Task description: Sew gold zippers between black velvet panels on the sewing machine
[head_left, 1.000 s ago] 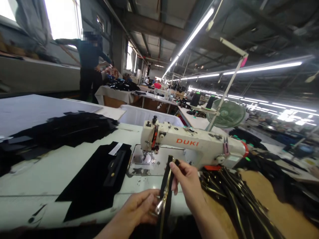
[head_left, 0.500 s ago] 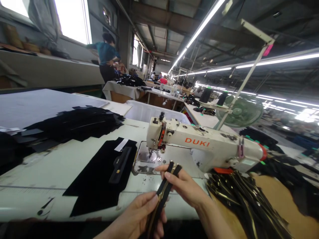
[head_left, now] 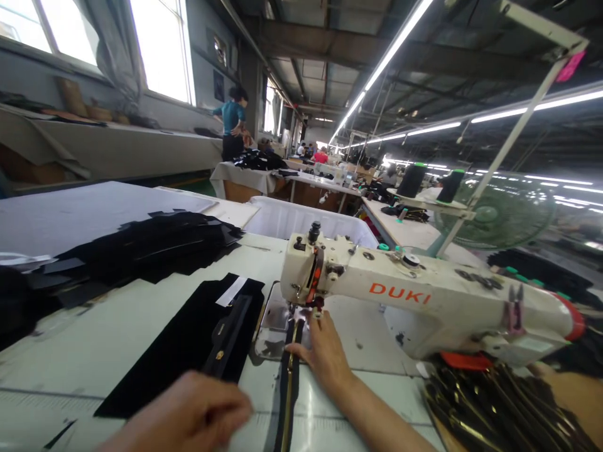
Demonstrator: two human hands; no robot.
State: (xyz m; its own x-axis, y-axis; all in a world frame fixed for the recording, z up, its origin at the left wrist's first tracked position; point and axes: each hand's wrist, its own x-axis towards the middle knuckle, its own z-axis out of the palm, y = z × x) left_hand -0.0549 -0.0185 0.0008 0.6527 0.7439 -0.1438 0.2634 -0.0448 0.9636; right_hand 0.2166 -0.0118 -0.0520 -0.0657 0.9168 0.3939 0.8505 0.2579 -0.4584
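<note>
A black zipper [head_left: 290, 389] with gold teeth lies lengthwise on the sewing machine [head_left: 358, 276] bed, its far end at the presser foot under the needle. My right hand [head_left: 327, 351] is on it, thumb across the tape and fingers beside the foot, partly hidden by the machine head. My left hand [head_left: 202, 408], blurred, hovers over the near end of a black fabric panel [head_left: 174, 351], its fingers curled with nothing seen in them. On that panel are a white strip [head_left: 231, 291] and a dark shaped piece [head_left: 228, 336] with a small gold fitting.
A pile of black cut pieces [head_left: 155, 248] spreads over the left of the table. Bundled gold-toothed zippers [head_left: 485, 408] lie at right under the machine arm. Behind the machine stand a white bin [head_left: 311, 220], a thread stand [head_left: 499, 163] and a green fan [head_left: 490, 213]. A person [head_left: 233, 125] stands farther back.
The zipper went from between both hands to the needle area. My left hand let go of it and moved left; my right hand now presses it by the foot. The view shifted left.
</note>
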